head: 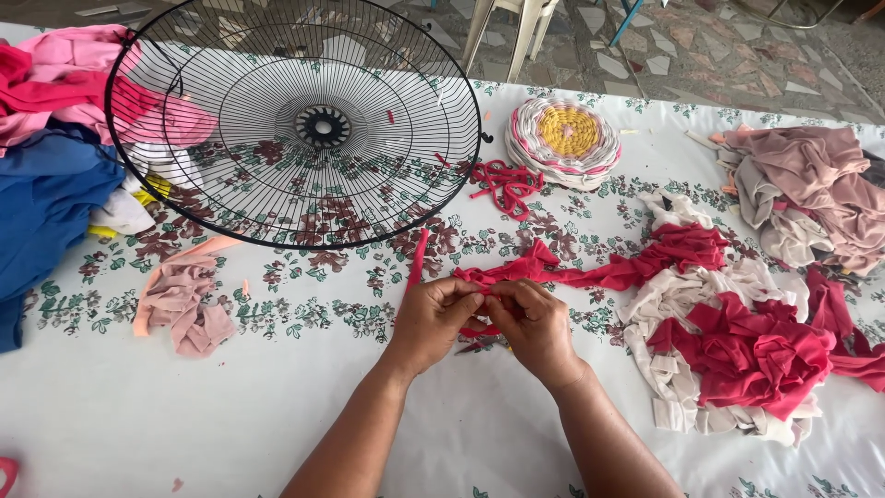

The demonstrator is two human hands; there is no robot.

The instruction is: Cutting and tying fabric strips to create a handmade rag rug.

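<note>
My left hand (pixel 435 318) and my right hand (pixel 535 325) meet at the middle of the table, fingertips pinched together on a red fabric strip (pixel 599 272). The strip trails right from my fingers into a heap of red and cream fabric strips (pixel 737 346). Another loose end of red strip (pixel 417 261) runs up from my left hand toward a black wire fan guard (pixel 295 120) lying at the back left. Something small and dark lies under my hands, mostly hidden.
A round woven mat (pixel 564 140) in yellow, pink and white sits at the back centre, red strips (pixel 505 184) beside it. Pink and blue cloth (pixel 46 157) is piled at left, mauve cloth (pixel 816 184) at right, a pink scrap (pixel 184 295) on the floral tablecloth (pixel 277 387).
</note>
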